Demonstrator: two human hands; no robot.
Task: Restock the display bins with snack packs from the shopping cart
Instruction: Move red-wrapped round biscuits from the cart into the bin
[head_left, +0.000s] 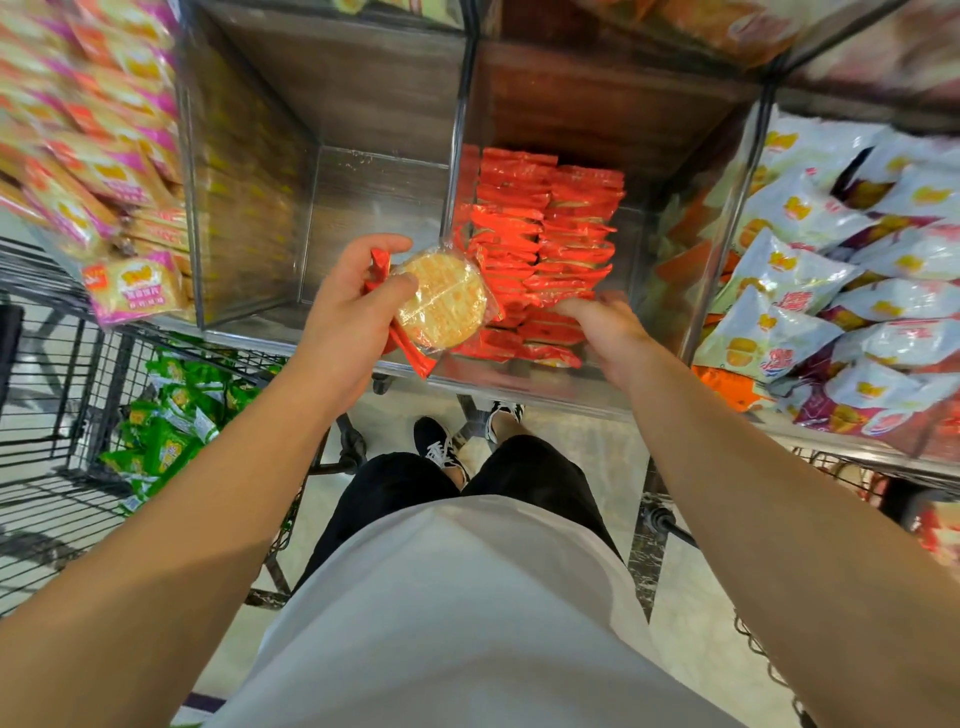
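We look down from head height at a person's two bare arms reaching toward clear display bins across the upper half of the frame. The left hand (345, 306), just left of centre, grips a clear-fronted cracker pack (441, 299) with red ends, thumb on its face and fingers curled behind; a round, pale cracker shows through the wrapper. The pack's long axis tilts from upper left to lower right, and its right edge sits just beside the rows of red packs (545, 249) filling the middle bin (519, 387). Those packs stand on edge in two columns running from the frame's centre upward. The right hand (608, 325), right of centre, reaches down onto the nearest red packs; motion blur stops us telling whether its fingers are curled or straight. The bin lies directly to the right of and slightly beyond the held pack, so we judge the left hand is nearer to place it, probably turning it on edge to match the rows. At lower left, a wire shopping cart (62, 395) holds green snack packs (166, 431). An empty clear bin (363, 208) sits upper left of the held pack.
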